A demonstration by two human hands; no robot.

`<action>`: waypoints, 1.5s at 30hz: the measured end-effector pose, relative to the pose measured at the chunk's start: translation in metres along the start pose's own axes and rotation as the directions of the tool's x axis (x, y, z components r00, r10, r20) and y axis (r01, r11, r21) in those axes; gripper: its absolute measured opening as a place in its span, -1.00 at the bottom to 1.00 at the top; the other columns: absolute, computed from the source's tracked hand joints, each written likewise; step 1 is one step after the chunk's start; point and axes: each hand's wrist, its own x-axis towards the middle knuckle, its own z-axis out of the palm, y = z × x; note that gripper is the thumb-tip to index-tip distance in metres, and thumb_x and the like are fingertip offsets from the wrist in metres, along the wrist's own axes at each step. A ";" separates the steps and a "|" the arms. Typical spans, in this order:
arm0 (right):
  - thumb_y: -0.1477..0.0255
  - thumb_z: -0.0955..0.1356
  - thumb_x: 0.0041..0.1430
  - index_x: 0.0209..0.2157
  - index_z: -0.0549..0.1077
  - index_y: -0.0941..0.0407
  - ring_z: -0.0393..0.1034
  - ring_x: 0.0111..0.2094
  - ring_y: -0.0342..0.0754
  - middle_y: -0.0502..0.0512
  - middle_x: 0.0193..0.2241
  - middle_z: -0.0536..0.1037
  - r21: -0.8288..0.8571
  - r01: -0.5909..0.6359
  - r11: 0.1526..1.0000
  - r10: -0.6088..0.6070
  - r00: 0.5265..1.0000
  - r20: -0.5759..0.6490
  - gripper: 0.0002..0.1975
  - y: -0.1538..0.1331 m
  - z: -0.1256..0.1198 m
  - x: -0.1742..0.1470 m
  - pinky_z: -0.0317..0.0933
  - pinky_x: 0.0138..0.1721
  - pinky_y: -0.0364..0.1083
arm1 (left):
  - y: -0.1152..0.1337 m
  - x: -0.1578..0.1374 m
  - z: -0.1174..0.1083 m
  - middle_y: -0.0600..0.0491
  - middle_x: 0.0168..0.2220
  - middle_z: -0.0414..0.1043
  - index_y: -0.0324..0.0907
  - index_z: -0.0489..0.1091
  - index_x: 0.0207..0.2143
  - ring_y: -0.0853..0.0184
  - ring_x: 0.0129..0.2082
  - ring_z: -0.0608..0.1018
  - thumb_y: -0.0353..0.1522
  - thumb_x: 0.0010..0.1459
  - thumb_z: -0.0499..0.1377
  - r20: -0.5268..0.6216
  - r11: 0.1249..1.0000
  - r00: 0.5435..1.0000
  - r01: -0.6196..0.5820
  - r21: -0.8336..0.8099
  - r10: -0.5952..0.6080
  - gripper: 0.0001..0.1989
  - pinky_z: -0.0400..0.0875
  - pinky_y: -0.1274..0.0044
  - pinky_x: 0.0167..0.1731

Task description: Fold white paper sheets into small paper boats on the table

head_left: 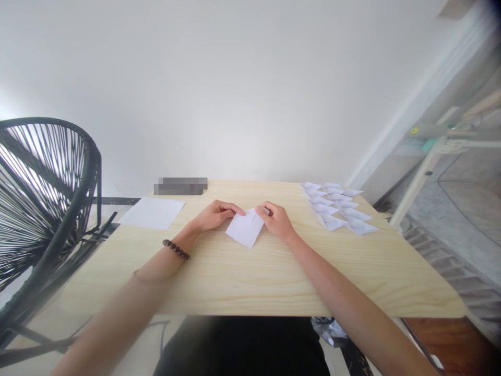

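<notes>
In the middle of the wooden table (219,282) is a small white square of folded paper (246,230), turned so one corner points toward me. My left hand (216,215) pinches its upper left edge between thumb and forefinger. At the upper right corner my right hand (277,218) grips the same paper, its thumb on top. A short crease or slit shows near the paper's top edge. Several folded white paper boats (331,221) stand in two rows at the table's right side. To the left lies a stack or sheet of flat white paper (154,213).
A blurred-out dark object (180,186) sits at the table's back left. The black corded chair (50,209) stands close on the left. A white wall (250,94) rises behind the table, and a white metal frame (420,180) is on the right.
</notes>
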 end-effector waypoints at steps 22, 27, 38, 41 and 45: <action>0.45 0.30 -0.02 -0.44 0.44 0.09 0.28 -0.32 -0.11 0.05 -0.38 0.36 -0.179 0.117 0.977 -0.116 0.993 0.016 -0.92 0.010 0.006 0.002 0.17 -0.24 -0.09 | -0.014 0.004 0.002 0.05 -0.29 0.47 -0.19 0.42 -0.18 0.40 -0.48 0.44 -0.27 0.02 0.02 -0.173 0.934 0.985 0.058 0.353 0.004 -0.66 0.31 0.60 -0.43; 0.35 0.32 0.01 -0.31 0.44 0.04 0.25 -0.24 -0.07 0.04 -0.33 0.38 -0.214 0.218 0.952 -0.201 0.975 0.098 -0.84 -0.001 0.005 -0.002 0.08 -0.14 -0.04 | -0.019 0.006 -0.001 0.04 -0.30 0.46 -0.19 0.46 -0.25 0.40 -0.46 0.44 -0.37 -0.03 0.03 -0.236 0.878 0.966 0.021 0.478 0.106 -0.70 0.33 0.59 -0.40; 0.35 0.29 0.07 -0.39 0.50 0.01 0.18 -0.26 -0.04 0.06 -0.37 0.35 -0.473 0.284 0.834 -0.267 0.958 0.104 -0.85 -0.007 0.006 -0.004 -0.03 -0.19 -0.02 | -0.019 0.007 -0.002 0.03 -0.30 0.45 -0.16 0.45 -0.22 0.38 -0.43 0.44 -0.27 0.02 0.06 -0.206 0.828 0.967 -0.008 0.560 0.149 -0.70 0.31 0.58 -0.39; 0.35 0.27 0.09 -0.34 0.50 0.02 0.20 -0.27 -0.03 0.08 -0.39 0.35 -0.500 0.240 0.832 -0.264 0.964 0.024 -0.83 -0.007 0.003 -0.003 0.00 -0.20 -0.03 | -0.017 0.005 -0.003 0.05 -0.33 0.48 -0.14 0.46 -0.23 0.39 -0.49 0.42 -0.20 0.02 0.06 -0.262 0.867 0.960 0.048 0.496 0.096 -0.67 0.30 0.58 -0.44; 0.38 0.21 0.14 -0.18 0.43 0.00 0.29 -0.41 -0.08 0.03 -0.50 0.42 -0.417 0.216 0.883 -0.215 0.975 0.048 -0.75 -0.008 0.003 -0.004 0.10 -0.26 -0.08 | -0.012 0.003 -0.002 0.05 -0.30 0.51 -0.16 0.47 -0.24 0.32 -0.42 0.46 -0.14 0.02 0.05 -0.298 0.902 0.954 0.101 0.420 0.032 -0.62 0.29 0.56 -0.40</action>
